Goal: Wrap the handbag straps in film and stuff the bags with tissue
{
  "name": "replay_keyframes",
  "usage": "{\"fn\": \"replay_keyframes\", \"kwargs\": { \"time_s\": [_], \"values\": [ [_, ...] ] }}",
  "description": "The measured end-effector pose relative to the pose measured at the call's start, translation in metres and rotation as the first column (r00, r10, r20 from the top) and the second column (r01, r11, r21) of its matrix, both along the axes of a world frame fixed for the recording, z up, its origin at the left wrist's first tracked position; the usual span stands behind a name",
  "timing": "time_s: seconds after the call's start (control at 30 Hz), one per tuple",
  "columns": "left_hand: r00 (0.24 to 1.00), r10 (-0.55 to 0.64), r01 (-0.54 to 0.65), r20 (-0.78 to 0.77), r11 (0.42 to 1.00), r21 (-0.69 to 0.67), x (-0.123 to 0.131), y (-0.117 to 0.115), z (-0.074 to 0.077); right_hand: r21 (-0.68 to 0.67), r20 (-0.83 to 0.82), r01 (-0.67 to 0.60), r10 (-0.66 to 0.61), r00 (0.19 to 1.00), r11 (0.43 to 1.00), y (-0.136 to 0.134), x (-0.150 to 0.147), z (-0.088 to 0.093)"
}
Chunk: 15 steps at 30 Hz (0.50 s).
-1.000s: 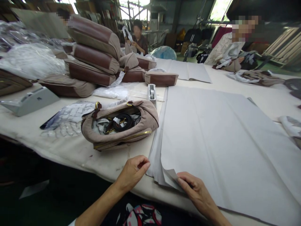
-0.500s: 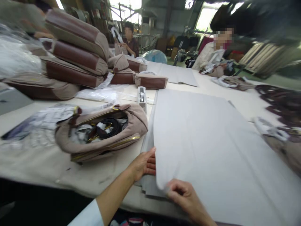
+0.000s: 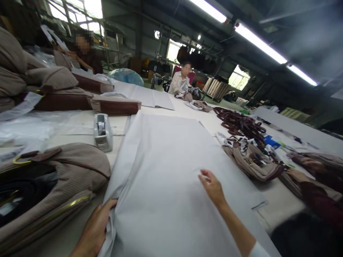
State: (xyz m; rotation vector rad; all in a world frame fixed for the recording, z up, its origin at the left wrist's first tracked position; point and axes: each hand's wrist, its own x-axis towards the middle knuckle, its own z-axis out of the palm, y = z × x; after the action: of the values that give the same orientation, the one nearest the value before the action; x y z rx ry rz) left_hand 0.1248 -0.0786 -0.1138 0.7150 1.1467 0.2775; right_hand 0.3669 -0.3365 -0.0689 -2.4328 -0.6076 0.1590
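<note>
Brown strap heap, ceiling lights

No Readable Lettering

No word, label, brand, number or sign can be read. Far beyond and above the grey paper, a small pale panel bears dark marks too small to make out. Right of the grey paper, a blue item lies on the surface; any print is indistinct.
</note>
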Motion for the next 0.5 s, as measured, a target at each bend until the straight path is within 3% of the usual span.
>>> {"fn": "replay_keyframes", "kwargs": {
  "time_s": [0.1,0.2,0.27,0.4,0.5],
  "values": [
    [0.996,-0.026,0.032,0.089,0.997,-0.073,-0.005,0.006,0.005,-0.159,0.108,0.351,-0.337,0.935,0.923,-0.04,0.094,0.016],
    [0.994,-0.013,0.014,0.106,1.0,-0.004,-0.004,0.008,0.018,-0.32,0.082,0.44,-0.438,0.895,0.839,-0.066,0.141,0.013],
    [0.999,-0.021,0.021,0.04,1.0,0.015,0.0,0.007,0.027,-0.393,0.041,0.399,-0.418,0.908,0.828,-0.066,0.148,-0.001],
    [0.965,-0.256,0.258,0.048,0.965,-0.049,0.012,-0.003,0.035,-0.421,0.014,0.274,-0.296,0.955,0.865,-0.039,0.133,-0.03],
    [0.934,-0.354,0.351,0.039,0.934,0.073,0.015,-0.006,0.03,-0.389,0.073,0.269,-0.261,0.962,0.881,-0.024,0.124,-0.036]
  ]
}}
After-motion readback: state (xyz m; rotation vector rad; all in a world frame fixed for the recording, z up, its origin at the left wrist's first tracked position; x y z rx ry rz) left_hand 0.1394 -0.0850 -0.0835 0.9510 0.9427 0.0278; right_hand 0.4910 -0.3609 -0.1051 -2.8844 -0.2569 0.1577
